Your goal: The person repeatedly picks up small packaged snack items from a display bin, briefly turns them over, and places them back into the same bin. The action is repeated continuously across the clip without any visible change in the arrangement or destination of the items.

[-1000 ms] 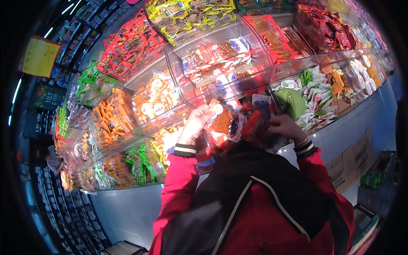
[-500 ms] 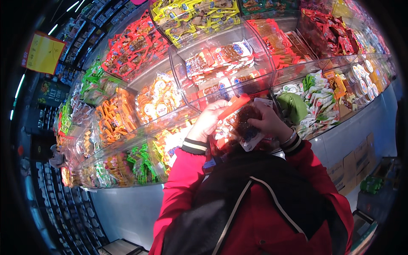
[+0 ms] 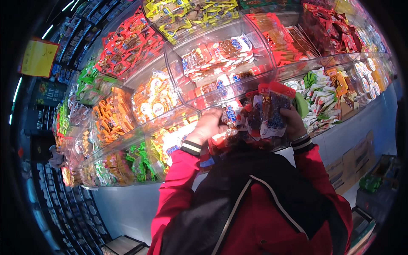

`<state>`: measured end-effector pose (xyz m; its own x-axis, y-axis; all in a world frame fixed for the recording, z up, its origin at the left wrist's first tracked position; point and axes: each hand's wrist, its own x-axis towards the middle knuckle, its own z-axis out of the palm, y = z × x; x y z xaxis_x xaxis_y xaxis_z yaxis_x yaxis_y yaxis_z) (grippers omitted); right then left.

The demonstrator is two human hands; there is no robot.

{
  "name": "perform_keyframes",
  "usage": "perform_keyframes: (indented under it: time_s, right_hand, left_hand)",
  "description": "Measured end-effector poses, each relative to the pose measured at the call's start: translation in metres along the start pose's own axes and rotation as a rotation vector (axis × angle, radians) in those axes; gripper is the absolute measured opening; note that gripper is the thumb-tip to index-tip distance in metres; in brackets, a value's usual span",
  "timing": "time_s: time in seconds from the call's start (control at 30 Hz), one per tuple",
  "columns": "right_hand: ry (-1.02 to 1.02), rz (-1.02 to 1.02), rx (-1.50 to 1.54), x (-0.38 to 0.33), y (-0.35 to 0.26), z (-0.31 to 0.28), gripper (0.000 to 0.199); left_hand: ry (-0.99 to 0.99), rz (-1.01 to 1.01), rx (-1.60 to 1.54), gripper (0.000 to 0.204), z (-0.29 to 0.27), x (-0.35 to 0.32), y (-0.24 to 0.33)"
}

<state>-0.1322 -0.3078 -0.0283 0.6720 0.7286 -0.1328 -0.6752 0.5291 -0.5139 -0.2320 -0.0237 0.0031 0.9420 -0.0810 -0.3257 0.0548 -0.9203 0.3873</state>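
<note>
My right hand is closed on the right edge of a few red-topped snack packets with dark brown food showing through, held upright over the front bin. My left hand is at the left of that bin, thumb and fingers apart. Its fingertips are at the edge of a white, blue-marked snack packet; whether they touch it is hard to see. More dark packets lie between the hands, partly in shadow.
Clear plastic dividers part the sloping display into bins. Behind stand brown-and-white packets and yellow packets. Orange packets lie left, white-green packets and round-lidded tubs right. Cardboard boxes stand below right.
My hands have moved apart. The right hand has shifted right and now holds red-topped packets upright. The left has let go of the red-edged packet and lowered slightly to the left.
</note>
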Motion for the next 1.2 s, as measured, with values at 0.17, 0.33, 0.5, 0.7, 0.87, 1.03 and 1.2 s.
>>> perform_keyframes:
  time_s: [0.17, 0.33, 0.5, 0.7, 0.87, 1.03, 1.2]
  right_hand:
    - [0.030, 0.038, -0.068, -0.001, 0.012, 0.016, 0.042]
    - [0.075, 0.090, -0.069, 0.003, 0.021, 0.005, 0.038]
    - [0.120, 0.150, -0.027, 0.005, 0.025, 0.006, 0.032]
    - [0.128, 0.164, -0.076, 0.007, 0.030, 0.004, 0.033]
    - [0.070, 0.201, -0.021, 0.004, 0.027, 0.007, 0.034]
    - [0.078, 0.282, -0.210, 0.011, 0.031, 0.006, 0.031]
    - [0.063, 0.201, -0.280, 0.022, 0.038, 0.023, 0.029]
  left_hand:
    - [0.132, -0.062, 0.102, 0.084, 0.040, 0.004, 0.002]
    - [0.056, -0.021, -0.012, 0.077, 0.036, 0.001, -0.015]
    - [0.044, -0.122, 0.000, 0.068, 0.034, 0.005, -0.007]
    - [0.261, -0.012, 0.179, 0.030, 0.054, 0.008, -0.027]
    - [0.615, -0.247, -0.202, 0.017, 0.033, -0.024, -0.018]
    - [0.740, -0.109, -1.332, 0.007, 0.013, -0.045, 0.007]
    - [0.736, -0.112, -1.546, 0.011, -0.002, -0.050, 0.012]
